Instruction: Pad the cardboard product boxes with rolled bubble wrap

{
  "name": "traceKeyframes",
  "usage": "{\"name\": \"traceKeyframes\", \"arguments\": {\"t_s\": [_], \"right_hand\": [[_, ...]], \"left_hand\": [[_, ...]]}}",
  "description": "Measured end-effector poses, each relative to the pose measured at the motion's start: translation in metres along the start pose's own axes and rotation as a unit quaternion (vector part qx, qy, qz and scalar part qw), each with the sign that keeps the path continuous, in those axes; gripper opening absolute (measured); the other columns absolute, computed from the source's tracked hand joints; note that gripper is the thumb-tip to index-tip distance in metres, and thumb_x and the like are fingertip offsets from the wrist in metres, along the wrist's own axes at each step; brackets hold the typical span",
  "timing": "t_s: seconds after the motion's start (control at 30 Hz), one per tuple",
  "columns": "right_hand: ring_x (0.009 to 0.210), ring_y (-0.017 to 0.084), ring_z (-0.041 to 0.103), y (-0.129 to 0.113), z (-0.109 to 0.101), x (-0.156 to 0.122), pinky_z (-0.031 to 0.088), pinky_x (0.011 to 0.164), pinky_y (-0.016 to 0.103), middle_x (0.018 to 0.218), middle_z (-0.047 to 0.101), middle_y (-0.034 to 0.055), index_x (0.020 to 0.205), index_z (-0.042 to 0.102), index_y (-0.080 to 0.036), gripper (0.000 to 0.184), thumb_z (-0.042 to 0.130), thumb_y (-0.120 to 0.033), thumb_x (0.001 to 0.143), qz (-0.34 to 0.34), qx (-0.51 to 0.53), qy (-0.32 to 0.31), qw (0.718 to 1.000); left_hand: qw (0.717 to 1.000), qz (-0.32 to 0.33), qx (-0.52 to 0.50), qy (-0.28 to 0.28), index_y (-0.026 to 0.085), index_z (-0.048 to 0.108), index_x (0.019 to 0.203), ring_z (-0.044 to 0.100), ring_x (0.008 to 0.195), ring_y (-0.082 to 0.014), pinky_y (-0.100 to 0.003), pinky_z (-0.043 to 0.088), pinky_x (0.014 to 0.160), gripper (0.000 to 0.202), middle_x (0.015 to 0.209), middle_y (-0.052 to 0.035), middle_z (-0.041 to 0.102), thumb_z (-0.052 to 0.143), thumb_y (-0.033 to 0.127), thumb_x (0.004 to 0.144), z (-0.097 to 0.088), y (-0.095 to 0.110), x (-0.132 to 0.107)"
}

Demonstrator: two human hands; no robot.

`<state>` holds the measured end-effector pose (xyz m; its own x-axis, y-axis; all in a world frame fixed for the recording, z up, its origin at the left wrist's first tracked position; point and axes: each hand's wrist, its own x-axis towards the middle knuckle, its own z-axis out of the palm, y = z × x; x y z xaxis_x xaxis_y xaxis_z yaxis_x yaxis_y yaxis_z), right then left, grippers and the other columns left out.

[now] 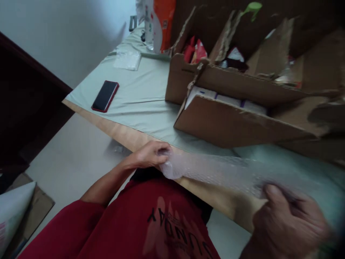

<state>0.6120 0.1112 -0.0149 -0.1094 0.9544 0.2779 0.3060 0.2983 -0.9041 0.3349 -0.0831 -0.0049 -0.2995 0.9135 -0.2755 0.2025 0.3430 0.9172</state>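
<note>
Presently held: bubble wrap, one clear sheet, stretched across the near edge of the worktop between both hands. Left hand has its fingers curled and pinching the bunched end of the sheet, just over the wooden edge. Right hand is blurred; thumb and fingers look pressed onto the other end, though the exact grip cannot be made out. Handling, as judged: very light, soft and limp, sagging wherever unsupported; surface film likely slick, cells easily popped if squeezed hard. Best taken at the ends or edges with a gathered pinch, kept lightly taut. Nearby: torn cardboard box just behind the sheet, with white packets inside; phone with a red case lying flat, well apart to the left; orange bag at the far end.
</note>
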Motion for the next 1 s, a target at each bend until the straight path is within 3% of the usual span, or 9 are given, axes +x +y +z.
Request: {"name": "traceKeyframes", "arguments": {"t_s": [0.1,0.2,0.37,0.43,0.5,0.6,0.67,0.83,1.0], "right_hand": [[0.075,0.020,0.064,0.012,0.010,-0.010,0.053,0.076,0.037,0.082,0.070,0.0035,0.086,0.072,-0.018,0.030,0.082,-0.043,0.073,0.003,-0.039,0.059,0.998],[0.083,0.025,0.067,0.035,0.009,-0.016,0.055,0.082,0.045,0.092,0.074,0.0103,0.098,0.072,-0.015,0.035,0.070,-0.047,0.083,-0.033,-0.147,-0.021,0.988],[0.121,0.036,0.062,0.042,-0.005,-0.021,0.047,0.102,0.059,0.130,0.066,0.0204,0.131,0.063,-0.015,0.042,0.061,-0.035,0.095,-0.188,-0.260,-0.044,0.946],[0.122,0.033,0.062,0.025,0.003,-0.027,0.046,0.103,0.056,0.130,0.066,0.0171,0.131,0.062,-0.019,0.035,0.058,-0.025,0.097,-0.243,-0.249,-0.079,0.934],[0.120,0.029,0.063,0.007,0.021,-0.038,0.047,0.103,0.050,0.128,0.068,0.0131,0.126,0.065,-0.023,0.031,0.056,-0.018,0.097,-0.290,-0.223,-0.169,0.915],[0.124,0.028,0.060,-0.006,0.050,-0.055,0.048,0.100,0.046,0.132,0.068,0.0119,0.120,0.068,-0.022,0.026,0.056,-0.019,0.098,-0.333,-0.210,-0.328,0.859],[0.128,0.029,0.057,0.001,0.055,-0.061,0.047,0.101,0.045,0.137,0.066,0.0115,0.123,0.068,-0.021,0.027,0.057,-0.022,0.098,-0.336,-0.228,-0.378,0.832],[0.121,0.030,0.062,0.046,0.001,-0.044,0.044,0.099,0.047,0.128,0.071,0.0110,0.116,0.071,-0.022,0.024,0.054,-0.029,0.100,-0.258,-0.314,-0.235,0.883],[0.106,0.032,0.062,0.060,-0.034,-0.020,0.045,0.091,0.048,0.115,0.072,0.0136,0.114,0.072,-0.019,0.033,0.053,-0.042,0.099,-0.165,-0.381,-0.137,0.900]], "left_hand": [[0.995,0.004,0.087,0.056,0.018,0.069,0.098,0.063,0.078,-0.0166,-0.027,0.049,0.071,0.027,0.086,-0.0011,0.069,0.054,0.014,0.076,-0.025,-0.003,0.007],[0.946,-0.007,0.277,0.169,0.021,0.071,0.105,0.065,0.087,-0.0235,-0.036,0.053,0.080,0.033,0.090,-0.0046,0.070,0.057,0.013,0.076,-0.035,-0.010,0.014],[0.863,0.101,0.393,0.302,0.020,0.068,0.117,0.061,0.108,-0.0333,-0.052,0.051,0.097,0.028,0.115,-0.0137,0.067,0.059,0.022,0.090,-0.008,0.001,-0.007],[0.865,0.183,0.375,0.280,0.022,0.067,0.119,0.060,0.113,-0.0312,-0.050,0.050,0.100,0.027,0.122,-0.0126,0.065,0.057,0.019,0.094,0.011,0.013,-0.018],[0.881,0.237,0.369,0.179,0.023,0.068,0.117,0.061,0.110,-0.0280,-0.045,0.050,0.097,0.027,0.119,-0.0108,0.067,0.056,0.015,0.094,0.028,0.018,-0.022],[0.884,0.243,0.399,0.021,0.020,0.071,0.111,0.062,0.097,-0.0269,-0.043,0.052,0.086,0.024,0.107,-0.0114,0.070,0.054,0.014,0.095,0.043,0.003,-0.015],[0.882,0.235,0.407,-0.005,0.018,0.071,0.112,0.061,0.098,-0.0277,-0.044,0.052,0.086,0.023,0.107,-0.0126,0.071,0.054,0.016,0.097,0.045,-0.015,-0.008],[0.900,0.252,0.355,0.003,0.023,0.066,0.122,0.060,0.115,-0.0263,-0.046,0.050,0.100,0.028,0.123,-0.0106,0.068,0.053,0.016,0.099,0.036,-0.039,-0.012],[0.881,0.193,0.384,0.196,0.022,0.066,0.121,0.061,0.113,-0.0307,-0.049,0.052,0.097,0.026,0.120,-0.0131,0.065,0.059,0.024,0.096,0.019,-0.040,-0.038]]}}
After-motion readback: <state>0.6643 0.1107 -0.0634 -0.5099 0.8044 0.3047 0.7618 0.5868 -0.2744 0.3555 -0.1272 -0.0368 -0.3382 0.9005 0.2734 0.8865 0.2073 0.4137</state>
